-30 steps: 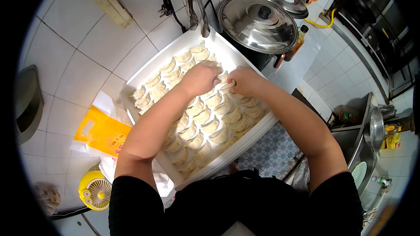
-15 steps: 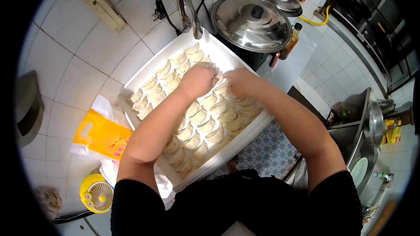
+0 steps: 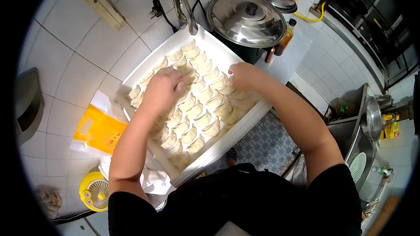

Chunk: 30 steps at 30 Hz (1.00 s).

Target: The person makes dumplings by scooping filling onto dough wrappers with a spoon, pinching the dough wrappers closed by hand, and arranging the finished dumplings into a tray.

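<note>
A white rectangular tray (image 3: 192, 177) holds rows of pale crescent dumplings (image 3: 203, 119). My left hand (image 3: 165, 88) hovers over the left-middle rows, slightly blurred, its fingers curled; whether anything is between them is hidden. Over the right part of the tray is my right hand (image 3: 242, 77), its fingers bent down beside the dumplings near the right wall. The back of the hand hides most of its fingertips. Several dumplings at the right lie close together and overlap, while those in the middle stand in slanted rows.
Behind the tray's right corner stands a large pot with a steel lid (image 3: 246, 19), a sauce bottle (image 3: 286, 37) beside it. Metal tongs (image 3: 187, 11) hang over the back corner. To the left are a yellow bag (image 3: 98, 130) and a yellow fan (image 3: 94, 191); at right, a sink (image 3: 350, 137).
My left hand has moved left and toward me, away from my right hand. The right hand has shifted slightly right relative to the tray. Dumplings between the hands are now uncovered.
</note>
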Each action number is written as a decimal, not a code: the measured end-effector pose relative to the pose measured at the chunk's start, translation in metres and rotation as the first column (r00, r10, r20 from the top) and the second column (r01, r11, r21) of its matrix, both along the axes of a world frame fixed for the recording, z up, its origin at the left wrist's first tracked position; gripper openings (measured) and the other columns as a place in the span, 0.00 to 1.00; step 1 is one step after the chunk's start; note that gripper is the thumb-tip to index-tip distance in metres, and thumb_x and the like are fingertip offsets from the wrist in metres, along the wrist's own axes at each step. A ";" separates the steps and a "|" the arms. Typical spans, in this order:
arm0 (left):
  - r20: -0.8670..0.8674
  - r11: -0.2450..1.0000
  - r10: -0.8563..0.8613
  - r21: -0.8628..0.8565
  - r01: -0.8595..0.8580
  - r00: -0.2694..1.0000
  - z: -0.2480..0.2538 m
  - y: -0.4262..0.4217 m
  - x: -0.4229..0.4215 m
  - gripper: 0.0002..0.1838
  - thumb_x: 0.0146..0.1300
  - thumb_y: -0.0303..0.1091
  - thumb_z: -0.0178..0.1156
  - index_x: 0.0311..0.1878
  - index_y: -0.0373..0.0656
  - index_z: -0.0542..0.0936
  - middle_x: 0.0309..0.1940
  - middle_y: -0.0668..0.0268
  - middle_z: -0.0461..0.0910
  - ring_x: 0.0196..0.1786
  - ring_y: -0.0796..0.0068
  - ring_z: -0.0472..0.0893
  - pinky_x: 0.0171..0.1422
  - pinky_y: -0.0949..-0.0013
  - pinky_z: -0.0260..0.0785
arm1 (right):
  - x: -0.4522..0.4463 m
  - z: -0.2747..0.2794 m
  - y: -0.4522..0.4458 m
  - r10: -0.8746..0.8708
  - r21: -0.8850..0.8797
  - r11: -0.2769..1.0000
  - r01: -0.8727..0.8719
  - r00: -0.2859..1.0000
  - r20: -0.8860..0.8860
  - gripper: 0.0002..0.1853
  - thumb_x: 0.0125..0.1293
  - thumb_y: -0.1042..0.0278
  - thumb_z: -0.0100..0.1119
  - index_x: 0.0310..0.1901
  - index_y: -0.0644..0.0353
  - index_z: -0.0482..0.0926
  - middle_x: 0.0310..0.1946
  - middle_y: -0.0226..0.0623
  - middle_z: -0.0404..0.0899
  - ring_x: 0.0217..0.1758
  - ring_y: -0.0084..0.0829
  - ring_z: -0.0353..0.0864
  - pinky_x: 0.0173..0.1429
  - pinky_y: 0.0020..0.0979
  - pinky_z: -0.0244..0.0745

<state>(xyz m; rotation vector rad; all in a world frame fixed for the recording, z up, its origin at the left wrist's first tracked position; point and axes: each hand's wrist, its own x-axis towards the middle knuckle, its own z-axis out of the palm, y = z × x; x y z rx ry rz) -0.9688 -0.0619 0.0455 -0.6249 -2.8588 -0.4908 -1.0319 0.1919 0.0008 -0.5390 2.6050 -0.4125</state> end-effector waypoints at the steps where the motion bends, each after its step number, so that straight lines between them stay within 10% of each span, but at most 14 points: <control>1: 0.010 1.000 0.016 0.009 -0.016 1.000 0.002 -0.002 0.011 0.10 0.56 0.32 0.63 0.39 0.38 0.80 0.36 0.55 0.79 0.43 0.52 0.77 0.49 0.58 0.71 | 0.001 -0.001 0.000 0.030 0.081 0.996 -0.031 0.999 0.020 0.20 0.62 0.64 0.57 0.55 0.59 0.76 0.46 0.48 0.81 0.51 0.46 0.79 0.54 0.39 0.74; 16: 0.097 0.985 0.077 0.147 -0.090 0.992 -0.018 -0.016 0.112 0.06 0.56 0.27 0.63 0.37 0.38 0.81 0.36 0.56 0.80 0.40 0.52 0.79 0.44 0.59 0.73 | 0.014 -0.022 0.009 0.044 -0.040 0.998 -0.049 0.993 -0.111 0.19 0.60 0.65 0.60 0.53 0.57 0.76 0.41 0.43 0.81 0.50 0.44 0.78 0.53 0.40 0.73; 19: 0.116 0.992 0.022 0.120 -0.036 0.993 -0.008 0.000 0.095 0.06 0.56 0.27 0.62 0.37 0.39 0.81 0.34 0.56 0.79 0.39 0.53 0.78 0.43 0.59 0.72 | 0.022 -0.020 0.006 0.164 -0.116 0.967 -0.228 0.900 -0.403 0.16 0.58 0.68 0.60 0.49 0.56 0.79 0.37 0.40 0.80 0.50 0.41 0.77 0.54 0.38 0.72; 30: 0.098 0.993 -0.071 -0.085 0.080 0.993 -0.066 0.043 0.033 0.07 0.55 0.31 0.62 0.36 0.40 0.80 0.31 0.54 0.78 0.39 0.54 0.79 0.45 0.57 0.73 | 0.012 -0.025 -0.017 0.420 -0.138 0.801 -0.582 0.712 -0.563 0.06 0.53 0.73 0.59 0.28 0.54 0.85 0.34 0.40 0.79 0.47 0.44 0.77 0.53 0.40 0.72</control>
